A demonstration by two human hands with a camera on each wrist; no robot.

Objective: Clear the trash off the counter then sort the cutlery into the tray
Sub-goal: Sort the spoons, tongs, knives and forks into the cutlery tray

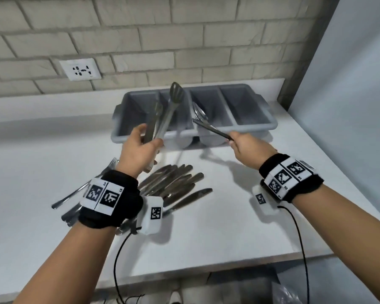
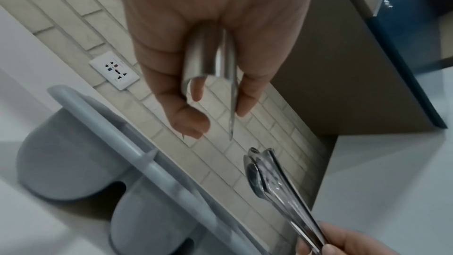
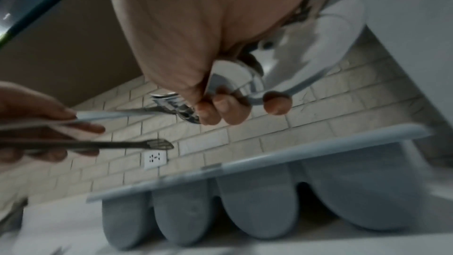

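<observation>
My left hand grips a pair of metal tongs by the lower arms, slotted tips pointing up over the tray's left compartments. In the left wrist view the tongs run out from the left hand. My right hand pinches the handle end of spoon-ended utensils, bowls hanging over the third compartment; tongs or stacked spoons, I cannot tell. The grey four-compartment tray stands at the back of the counter. Knives lie piled on the counter; forks lie partly hidden under my left wrist.
The white counter ends at a front edge near me and meets a white panel on the right. A brick wall with a socket runs behind the tray. Cables hang from both wristbands.
</observation>
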